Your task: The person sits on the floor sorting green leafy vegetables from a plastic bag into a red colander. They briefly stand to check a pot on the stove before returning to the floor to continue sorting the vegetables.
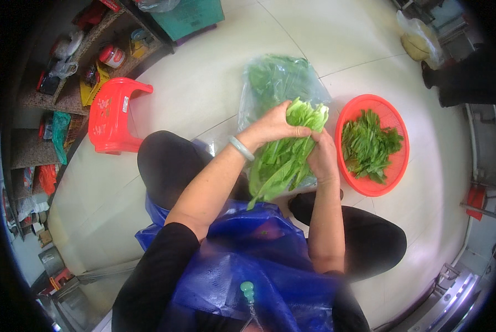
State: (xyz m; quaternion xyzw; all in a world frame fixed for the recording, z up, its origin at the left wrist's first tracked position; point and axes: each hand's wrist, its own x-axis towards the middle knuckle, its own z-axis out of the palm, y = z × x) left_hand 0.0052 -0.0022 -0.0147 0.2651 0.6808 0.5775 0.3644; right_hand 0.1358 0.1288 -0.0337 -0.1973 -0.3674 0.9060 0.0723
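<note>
A bunch of leafy greens point(281, 159) is held between my two hands, its pale cut stem ends pointing away from me and its leaf tips hanging toward my lap. My left hand point(275, 123) wraps the bunch near the stems, thumb across the top. On the other side, my right hand point(323, 155) grips the same bunch, its fingertips meeting my left thumb. Beneath and beyond them lies a clear plastic bag point(281, 79) with more greens inside. To the right, a red plastic colander point(402, 166) holds a pile of loose green leaves point(370, 145).
A red plastic stool point(111, 114) stands on the tiled floor at left, beside shelves point(75, 89) with jars and bags. A teal crate point(188, 18) is at the top. At upper right are another person's dark-clothed legs point(472, 79) and a bagged item point(416, 43). A blue apron point(248, 265) covers my lap.
</note>
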